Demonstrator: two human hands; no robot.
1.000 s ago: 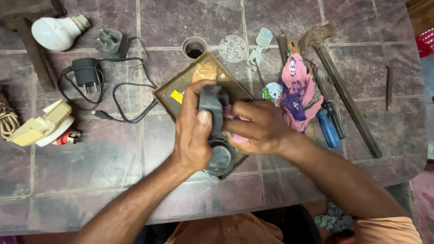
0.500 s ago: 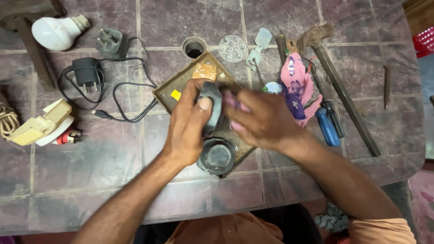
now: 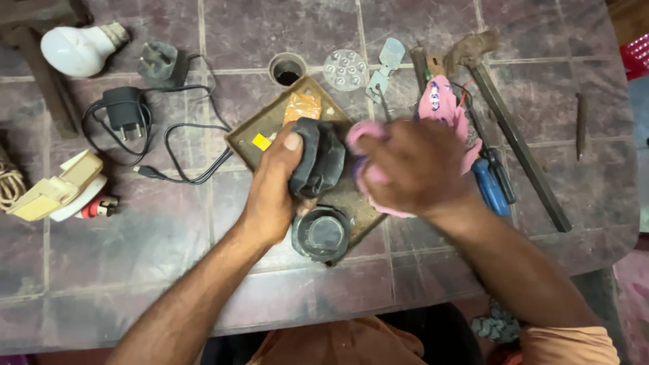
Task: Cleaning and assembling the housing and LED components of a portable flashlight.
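The left hand (image 3: 274, 186) wraps a dark, rounded casing (image 3: 318, 157), thumb on top and fingers curled under, clamped on it. The casing sits tilted above a brown tray (image 3: 260, 138) at mid-table. The right hand (image 3: 412, 165) is bunched around a pink cloth (image 3: 368, 174), fingers closed on it, pressed against the casing's right side. Just below the casing, a round black cap (image 3: 322, 234) lies on the tray's near corner, touching the left hand's heel.

The tray sits askew, its near corner close to the table's front edge (image 3: 304, 318), which runs across the bottom and curves up at the right. The tightest side is the right: a second pink cloth (image 3: 443, 101), a blue-handled screwdriver (image 3: 490, 186) and a long hammer (image 3: 517, 142) lie just beside the right hand. Beyond the tray, a small round cup (image 3: 288, 69), a clear lens disc (image 3: 345, 69) and a metal clip (image 3: 384, 64) stand near its far corner. To the left there is more room: a black charger (image 3: 125, 111) with its looped cord reaches near the tray's left edge, with a grey plug (image 3: 159, 62), a white bulb (image 3: 78, 49) and a cream-coloured fitting (image 3: 57, 189) well apart. A slim rod (image 3: 580, 125) lies alone at far right.

The table (image 3: 135, 250) has a worn, dusty, reddish-brown top marked in a tile pattern. A red crate (image 3: 637, 54) shows past its right edge.
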